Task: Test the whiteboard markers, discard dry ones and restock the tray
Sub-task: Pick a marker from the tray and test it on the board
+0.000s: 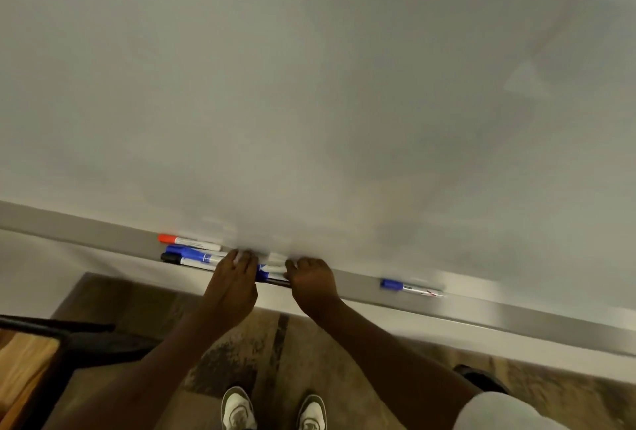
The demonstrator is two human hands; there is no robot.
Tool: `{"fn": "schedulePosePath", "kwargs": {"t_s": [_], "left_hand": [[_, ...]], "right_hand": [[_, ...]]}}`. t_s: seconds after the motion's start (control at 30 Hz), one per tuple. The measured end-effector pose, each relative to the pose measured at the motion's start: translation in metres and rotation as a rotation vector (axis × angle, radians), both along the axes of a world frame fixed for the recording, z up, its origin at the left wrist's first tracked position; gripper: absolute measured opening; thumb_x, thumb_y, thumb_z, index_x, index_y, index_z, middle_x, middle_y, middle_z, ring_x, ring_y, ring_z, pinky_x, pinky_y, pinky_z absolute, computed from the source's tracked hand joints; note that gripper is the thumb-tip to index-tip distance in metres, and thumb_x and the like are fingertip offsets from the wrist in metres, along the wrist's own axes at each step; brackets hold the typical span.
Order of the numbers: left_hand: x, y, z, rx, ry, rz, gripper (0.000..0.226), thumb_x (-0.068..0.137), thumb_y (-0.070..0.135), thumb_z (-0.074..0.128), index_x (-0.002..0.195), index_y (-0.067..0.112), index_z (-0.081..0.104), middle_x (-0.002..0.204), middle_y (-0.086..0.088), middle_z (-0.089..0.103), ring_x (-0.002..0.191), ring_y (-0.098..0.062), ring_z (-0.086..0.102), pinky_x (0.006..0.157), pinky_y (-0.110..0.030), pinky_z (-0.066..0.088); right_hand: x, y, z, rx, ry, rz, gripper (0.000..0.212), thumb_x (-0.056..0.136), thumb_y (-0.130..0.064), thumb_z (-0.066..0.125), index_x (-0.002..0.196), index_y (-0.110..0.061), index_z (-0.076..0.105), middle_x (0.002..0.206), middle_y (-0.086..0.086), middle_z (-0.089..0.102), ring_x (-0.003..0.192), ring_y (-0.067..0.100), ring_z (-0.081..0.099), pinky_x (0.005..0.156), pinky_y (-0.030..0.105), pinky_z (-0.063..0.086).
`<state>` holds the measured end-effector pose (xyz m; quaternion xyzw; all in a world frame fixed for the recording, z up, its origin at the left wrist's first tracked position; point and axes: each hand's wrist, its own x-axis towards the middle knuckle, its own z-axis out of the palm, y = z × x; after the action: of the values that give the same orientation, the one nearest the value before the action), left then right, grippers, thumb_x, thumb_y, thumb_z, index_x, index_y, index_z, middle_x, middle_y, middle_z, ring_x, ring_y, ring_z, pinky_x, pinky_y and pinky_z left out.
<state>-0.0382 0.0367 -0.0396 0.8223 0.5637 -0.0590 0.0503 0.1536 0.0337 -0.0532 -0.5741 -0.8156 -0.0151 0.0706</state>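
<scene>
Right hand [311, 280] curls round one end of the blue-capped marker [270, 271] on the tray [86, 227], left hand [237, 274] covers the other end, hold too blurred to call; loose markers [192, 253] crowd just outboard of the left hand, so a careless lift could sweep them off.

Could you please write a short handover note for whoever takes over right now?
Left hand: fingers on the middle markers in the tray; grip unclear.
Right hand: fingers curled at their other end.
Red marker, blue marker and black marker lie left in the tray; lone marker lies right.
Done: no marks on the board.
Left: test, discard, restock.
</scene>
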Motion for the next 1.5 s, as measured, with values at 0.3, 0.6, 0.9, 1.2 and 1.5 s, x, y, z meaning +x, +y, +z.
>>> {"fn": "schedulePosePath", "kwargs": {"t_s": [0.3,0.6,0.9,1.2,1.5], "left_hand": [[0.028,-0.009,0.014,0.068,0.003,-0.068,0.068,0.057,0.019,0.084,0.119,0.002,0.063,0.121,-0.021,0.062,0.113,-0.04,0.057,0.092,-0.051,0.047],[0.079,-0.018,0.014,0.101,0.005,-0.372,0.05,0.07,0.023,0.076,0.117,0.008,0.065,0.118,-0.015,0.065,0.113,-0.035,0.058,0.094,-0.049,0.046],[0.147,-0.034,0.02,0.193,-0.047,-0.58,0.044,0.07,0.022,0.073,0.11,0.005,0.067,0.113,-0.017,0.065,0.1,-0.031,0.063,0.088,-0.043,0.05],[0.175,-0.049,0.01,0.136,-0.042,-0.613,0.048,0.084,0.023,0.032,0.111,0.003,0.065,0.116,-0.018,0.064,0.103,-0.031,0.061,0.091,-0.043,0.05],[0.188,-0.044,0.034,0.327,-0.156,-0.516,0.053,0.08,0.039,0.071,0.119,0.006,0.06,0.115,-0.017,0.064,0.1,-0.031,0.063,0.084,-0.042,0.053]], "right_hand": [[0.02,-0.019,0.018,0.019,-0.04,-0.115,0.018,0.076,-0.035,0.067,0.069,-0.019,0.066,0.063,0.001,0.06,0.055,0.021,0.058,0.045,0.024,0.041],[0.116,-0.068,0.022,-0.024,-0.047,-0.399,0.014,0.062,-0.013,0.081,0.069,-0.012,0.068,0.066,0.005,0.064,0.057,0.022,0.06,0.053,0.03,0.049],[0.181,-0.085,0.029,-0.149,-0.127,-0.554,0.03,0.061,-0.015,0.084,0.086,-0.007,0.07,0.075,0.01,0.068,0.067,0.028,0.065,0.062,0.037,0.053],[0.204,-0.095,0.019,-0.243,-0.194,-0.509,0.024,0.066,-0.023,0.085,0.08,-0.011,0.069,0.07,0.007,0.065,0.064,0.024,0.06,0.065,0.036,0.05],[0.178,-0.095,0.039,0.195,0.045,-0.275,0.039,0.061,-0.001,0.079,0.099,-0.01,0.071,0.08,0.008,0.066,0.072,0.026,0.062,0.06,0.034,0.049]]}}
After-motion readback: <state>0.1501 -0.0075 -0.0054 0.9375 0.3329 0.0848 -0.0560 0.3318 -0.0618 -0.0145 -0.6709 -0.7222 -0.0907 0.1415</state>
